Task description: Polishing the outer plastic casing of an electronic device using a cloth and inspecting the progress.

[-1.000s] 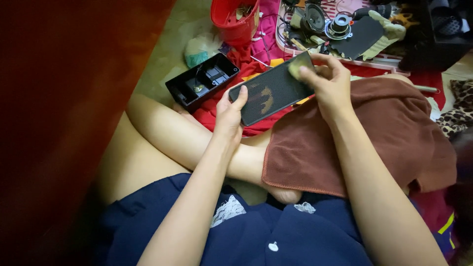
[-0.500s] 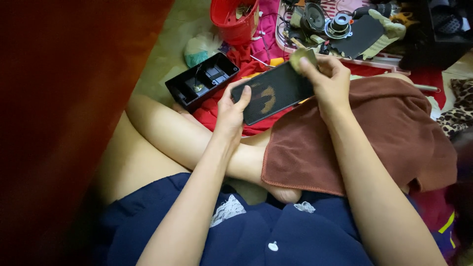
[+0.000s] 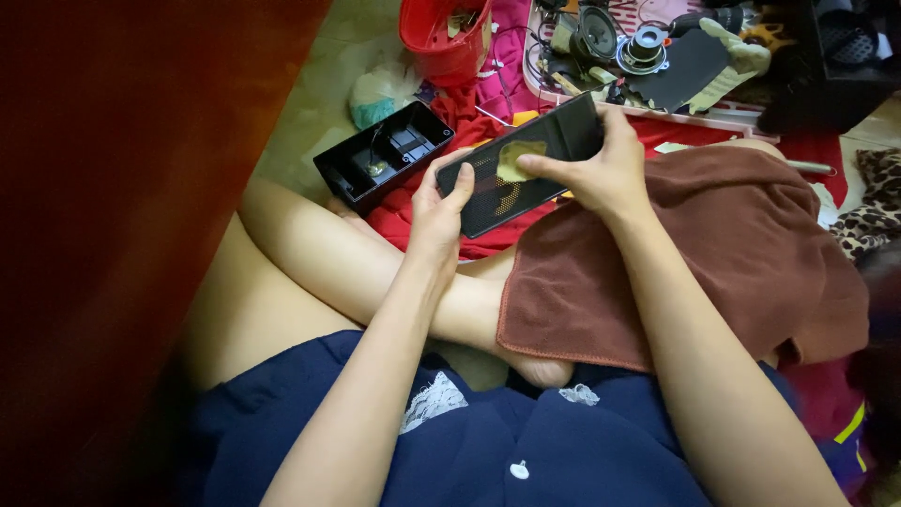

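1. A small yellowish pad (image 3: 519, 160) has been brought from the far right end of the black perforated panel (image 3: 526, 169) onto its middle over the last second; a wiping stroke across the mesh face is judged to be under way.
2. The panel itself has barely shifted: it is held above the lap, tilted, with its left end nearer and its right end farther.
3. The left hand (image 3: 439, 214) is wrapped around the panel's left end, thumb laid flat on the face and fingers hidden behind, so the panel is clamped there.
4. The right hand (image 3: 601, 169) is arched over the right half, fingertips pressed together on the pad while the remaining fingers curl over the far edge.
5. Both forearms are extended forward from the near side, the right one crossing a brown towel (image 3: 713, 263) draped over the knee.
6. Just left of the panel an open black tray (image 3: 385, 155) lies on the floor; a red bucket (image 3: 446, 38) stands farther off, and loose speaker parts (image 3: 619, 42) lie at the far right.
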